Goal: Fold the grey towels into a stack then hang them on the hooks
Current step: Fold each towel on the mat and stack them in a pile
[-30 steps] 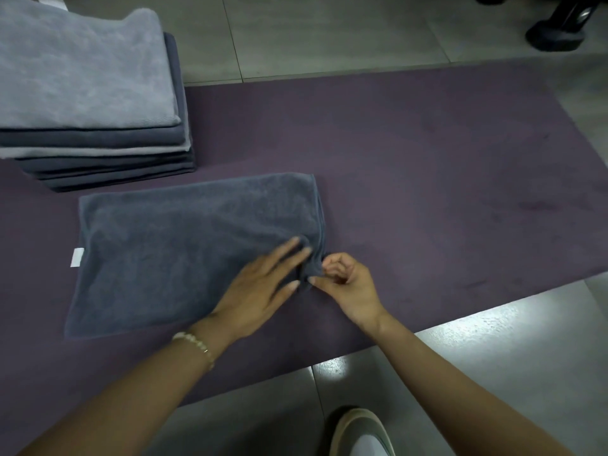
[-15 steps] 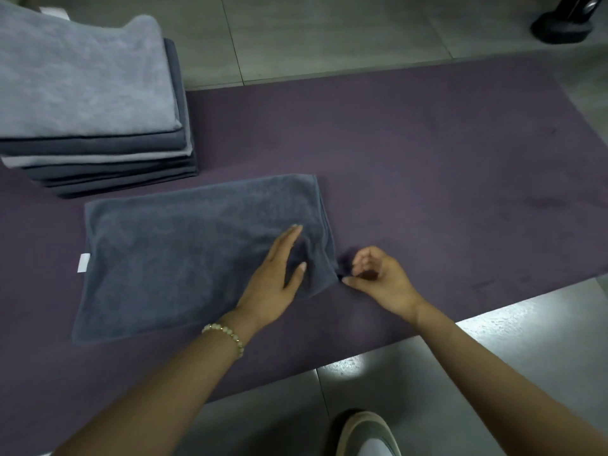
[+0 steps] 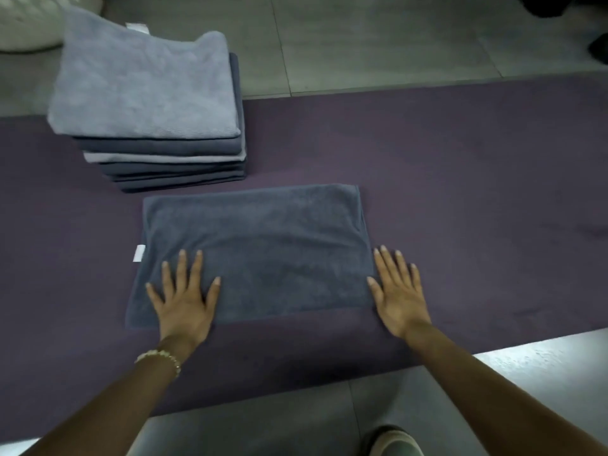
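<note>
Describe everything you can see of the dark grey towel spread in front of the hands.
The dark grey towel is a plush, terry-like cloth folded into a flat, wide rectangle, with a doubled layer showing along its right edge. A small white tag sticks out on its left side. It lies on the purple mat, just in front of the stack of folded towels. The left hand presses flat on its near left part; the right hand lies flat at its right edge.

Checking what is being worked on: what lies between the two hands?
In the head view, the dark grey towel spans the stretch between the left hand, flat on it, and the right hand at its right edge.
</note>
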`<state>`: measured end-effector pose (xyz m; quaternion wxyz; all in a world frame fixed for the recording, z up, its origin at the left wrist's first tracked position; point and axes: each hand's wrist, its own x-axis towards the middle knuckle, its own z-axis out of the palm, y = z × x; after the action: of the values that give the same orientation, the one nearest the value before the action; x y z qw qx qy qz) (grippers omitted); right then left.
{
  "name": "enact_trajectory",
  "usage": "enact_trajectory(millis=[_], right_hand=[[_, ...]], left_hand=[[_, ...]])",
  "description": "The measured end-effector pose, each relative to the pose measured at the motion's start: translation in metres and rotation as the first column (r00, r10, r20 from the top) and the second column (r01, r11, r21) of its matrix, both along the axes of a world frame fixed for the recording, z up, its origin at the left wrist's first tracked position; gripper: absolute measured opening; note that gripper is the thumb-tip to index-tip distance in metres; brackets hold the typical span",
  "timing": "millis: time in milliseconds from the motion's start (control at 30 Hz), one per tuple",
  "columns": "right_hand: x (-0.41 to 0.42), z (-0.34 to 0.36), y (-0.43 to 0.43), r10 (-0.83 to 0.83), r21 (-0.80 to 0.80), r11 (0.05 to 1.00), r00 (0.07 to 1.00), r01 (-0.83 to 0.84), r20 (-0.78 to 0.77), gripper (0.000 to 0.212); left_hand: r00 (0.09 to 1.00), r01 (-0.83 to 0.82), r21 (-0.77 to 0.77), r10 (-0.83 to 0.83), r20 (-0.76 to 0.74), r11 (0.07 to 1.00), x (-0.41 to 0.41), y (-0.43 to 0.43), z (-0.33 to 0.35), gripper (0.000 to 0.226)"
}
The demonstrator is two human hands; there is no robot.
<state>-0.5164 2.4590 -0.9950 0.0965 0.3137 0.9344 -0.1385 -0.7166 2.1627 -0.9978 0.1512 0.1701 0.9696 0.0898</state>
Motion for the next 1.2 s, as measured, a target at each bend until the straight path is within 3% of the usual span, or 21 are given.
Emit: enact_trajectory(millis=[100,233,400,667,767,833,933,1000,1067,1133,1167,1200], right_hand=[[-0.009,0.016,-0.007,-0.028,-0.044,0.999,0.997,0.025,-0.066,0.068],[-0.045,0.015,-0.041,0.18,0.009,0.984,0.974,-0.181,-0.14,0.065],[-0.079,-0.001,-0.074,0.31,-0.003,0.95,0.948,-0.311,-0.075,0.075],[-0.079,-0.012,-0.078,0.295,0.065,0.954,0.955,-0.293,-0.028,0.064],[-0.08,-0.011,-0.079,0.297,0.061,0.954,0.954,-0.294,-0.051,0.071],[-0.082,-0.007,-0.08,0.278,0.003,0.96,0.957,-0.279,-0.087,0.076],[-0.088,0.011,-0.08,0.059,-0.214,0.967,0.942,-0.136,-0.33,0.056],[-0.098,0.027,-0.076,-0.147,-0.336,0.941,0.854,-0.035,-0.5,0.035],[-0.109,0.037,-0.067,-0.408,-0.589,0.807,0.759,0.041,-0.507,0.021],[-0.12,0.055,-0.057,-0.698,-0.922,0.38,0.678,0.08,-0.229,0.039],[-0.12,0.061,-0.05,-0.768,-0.981,0.16,0.638,0.108,-0.055,0.052],[-0.119,0.065,-0.042,-0.789,-0.99,0.011,0.61,0.138,0.076,0.061]], left_hand=[[0.974,-0.226,0.071,0.226,0.008,0.972,-0.016,-0.027,0.008,0.071],[0.89,-0.447,0.196,0.456,0.003,0.873,-0.033,-0.048,0.021,0.069],[0.937,-0.342,0.216,0.314,0.154,0.914,-0.057,-0.067,0.024,0.052],[0.859,-0.417,0.201,0.312,0.407,0.886,-0.064,-0.06,0.038,0.063],[0.727,-0.578,0.278,0.328,0.604,0.767,-0.065,-0.057,0.05,0.058],[0.657,-0.642,0.373,0.229,0.719,0.67,-0.067,-0.048,0.071,0.053],[0.704,-0.605,0.585,0.02,0.71,0.54,-0.059,-0.014,0.113,0.052],[0.783,-0.493,0.711,-0.101,0.614,0.502,-0.043,0.018,0.137,0.061],[0.796,-0.343,0.786,-0.286,0.534,0.515,-0.021,0.048,0.148,0.069],[0.746,-0.222,0.815,-0.445,0.495,0.535,-0.004,0.072,0.147,0.056],[0.74,-0.212,0.814,-0.455,0.495,0.54,-0.001,0.079,0.144,0.049],[0.756,-0.218,0.815,-0.435,0.489,0.537,0.0,0.083,0.139,0.046]])
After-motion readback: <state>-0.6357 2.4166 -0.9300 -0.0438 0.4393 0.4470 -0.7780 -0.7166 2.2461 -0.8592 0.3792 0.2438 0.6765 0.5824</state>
